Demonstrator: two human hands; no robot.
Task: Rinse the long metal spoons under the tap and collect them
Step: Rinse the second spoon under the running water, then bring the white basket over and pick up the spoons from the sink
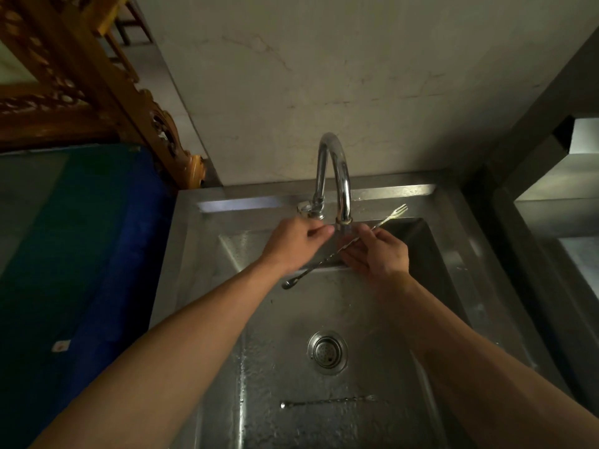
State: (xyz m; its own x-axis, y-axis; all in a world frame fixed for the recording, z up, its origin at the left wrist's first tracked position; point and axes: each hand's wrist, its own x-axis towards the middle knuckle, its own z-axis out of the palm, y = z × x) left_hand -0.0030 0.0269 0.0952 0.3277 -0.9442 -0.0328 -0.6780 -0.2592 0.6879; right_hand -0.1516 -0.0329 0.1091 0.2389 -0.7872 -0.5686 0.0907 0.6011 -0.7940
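Near spoon: a second long twisted-stem bar spoon (327, 401) lies flat on the sink floor (372, 367), closest to me, its long axis running left to right, bowl end at the left, the other end toward my right forearm. Neither hand touches it.

Drain: the strainer (327, 352) sits just beyond that spoon, in the middle of the basin.

Held spoon: the bar spoon (324, 264) in my grip slants from near-left to far-right, bowl low at the left, forked end high at the right past the spout.

Right hand: my right hand (377, 254) pinches the stem about midway, fingers curled round it.

Left hand: my left hand (293, 243) is up by the tap (335, 176), fingers loosely curled with the tips at the spout's mouth. It hides part of the stem, so I cannot tell whether it touches or grips the spoon.

Water: I cannot clearly see a stream. The basin is wet.

Relation that matters: the stem crosses right under the spout, so I judge that sliding it along its own slant would bring each end under the flow.

Next pickup: the lying spoon's right end is nearer my right arm, but that hand is full.
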